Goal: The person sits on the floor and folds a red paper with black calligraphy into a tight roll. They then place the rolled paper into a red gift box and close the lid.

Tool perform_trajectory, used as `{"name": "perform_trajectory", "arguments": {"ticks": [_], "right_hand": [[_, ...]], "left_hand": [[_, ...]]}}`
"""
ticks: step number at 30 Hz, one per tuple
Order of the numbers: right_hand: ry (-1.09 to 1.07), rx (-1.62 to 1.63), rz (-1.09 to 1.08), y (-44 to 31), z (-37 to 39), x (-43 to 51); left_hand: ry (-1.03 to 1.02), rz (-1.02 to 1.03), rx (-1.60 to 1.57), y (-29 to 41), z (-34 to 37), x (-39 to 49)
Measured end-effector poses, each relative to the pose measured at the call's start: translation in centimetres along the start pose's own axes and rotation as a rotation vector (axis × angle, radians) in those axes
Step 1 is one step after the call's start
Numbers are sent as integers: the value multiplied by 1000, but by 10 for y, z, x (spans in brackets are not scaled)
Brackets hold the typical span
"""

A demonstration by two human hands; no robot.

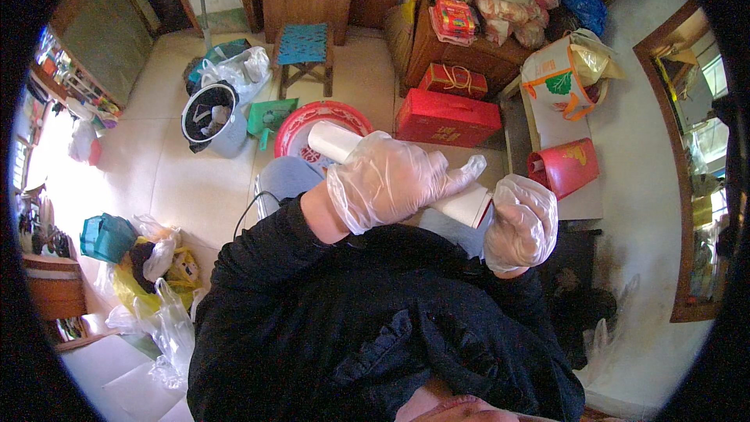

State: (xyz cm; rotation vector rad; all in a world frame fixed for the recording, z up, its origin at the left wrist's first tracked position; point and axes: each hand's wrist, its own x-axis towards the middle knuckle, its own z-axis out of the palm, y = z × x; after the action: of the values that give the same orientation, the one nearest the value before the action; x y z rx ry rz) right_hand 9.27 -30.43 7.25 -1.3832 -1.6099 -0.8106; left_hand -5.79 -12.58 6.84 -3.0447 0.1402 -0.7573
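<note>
In a clear plastic glove, my left hand [395, 179] is closed around the middle of a long white tube-like package [460, 205]. It slants across above my lap. One end, up and to the left, overlaps a red-rimmed basin [287, 123]; the lower right end has a dark red edge. My right hand [521, 225], gloved the same way, is curled right beside that edged end. Whether its hidden fingertips grip the package cannot be made out. Below the hands are my grey-blue trouser legs [290, 176].
On the floor ahead are a lined bucket [225, 135], a green dustpan [272, 117], a blue woven stool [302, 44] and a red gift box [448, 117]. A red bin [565, 167] lies tipped at right. Plastic bags [155, 264] are piled at left. A framed mirror [656, 58] is at far right.
</note>
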Motion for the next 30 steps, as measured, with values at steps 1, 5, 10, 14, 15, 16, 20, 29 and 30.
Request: {"name": "perform_trajectory", "arguments": {"ticks": [1, 5, 10, 14, 15, 16, 20, 29, 30], "right_hand": [[-29, 1, -7, 0, -1, 0], [-14, 39, 21, 0, -2, -2], [-70, 39, -6, 4, -4, -2], [-70, 81, 11, 4, -4, -1], [-75, 101, 21, 4, -3, 0], [-80, 121, 26, 4, -3, 1], [-87, 117, -12, 4, -2, 5], [-35, 296, 258, 5, 2, 5], [-19, 352, 278, 4, 3, 4]], "left_hand": [[3, 6, -5, 0, -1, 0], [-7, 22, 0, -1, -4, 0], [-34, 17, -9, -1, -6, 2], [-23, 19, -36, -1, -7, 1], [-23, 19, -34, -1, -6, 1], [-23, 18, -32, -1, -5, 0], [33, 9, -67, 0, 1, 0], [81, -44, -42, 1, 4, -4], [90, -41, -36, 1, 4, -4]]}}
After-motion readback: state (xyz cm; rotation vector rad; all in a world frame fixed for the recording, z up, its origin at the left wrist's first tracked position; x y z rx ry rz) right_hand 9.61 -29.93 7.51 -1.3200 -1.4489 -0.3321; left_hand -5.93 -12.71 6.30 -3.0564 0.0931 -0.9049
